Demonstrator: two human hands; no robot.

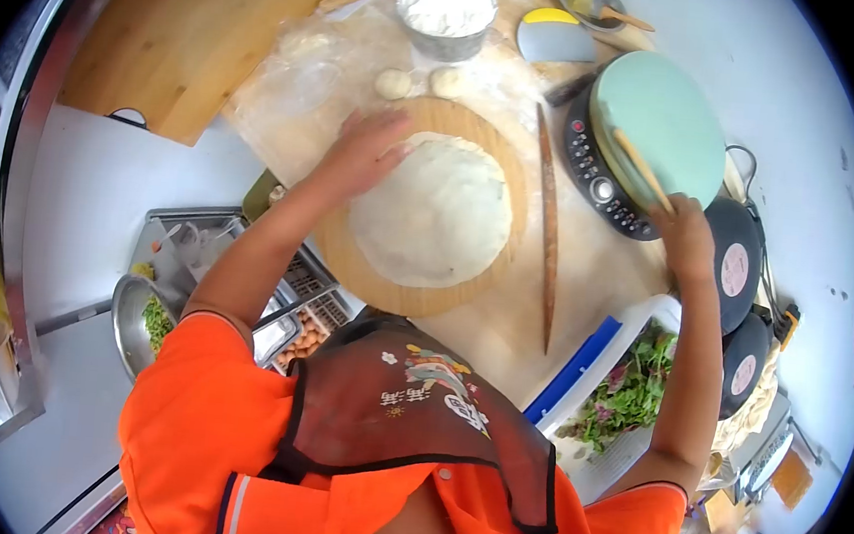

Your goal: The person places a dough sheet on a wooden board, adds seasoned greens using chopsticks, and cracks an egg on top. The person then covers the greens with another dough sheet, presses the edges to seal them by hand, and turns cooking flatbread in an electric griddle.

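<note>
A round, flat filled dough (431,212) lies on a circular wooden board (434,303), its thin skin showing faint bits of filling at the edge. My left hand (368,150) is at the upper left rim of the dough, fingers stretched out and holding nothing. Over on the right, my right hand (685,232) is closed around the lower end of a slim wooden stick (640,165). That stick slants across the front edge of a pale green round plate (665,115), which sits over a black electric griddle (604,186) with buttons and a knob.
A tapered rolling pin (546,226) lies right of the board. Two dough balls (393,85), a flour bowl (447,18) and a yellow-handled scraper (555,38) are at the back. Chopped greens fill a white tub (664,311); eggs (306,343) and a metal bowl (132,319) are at lower left.
</note>
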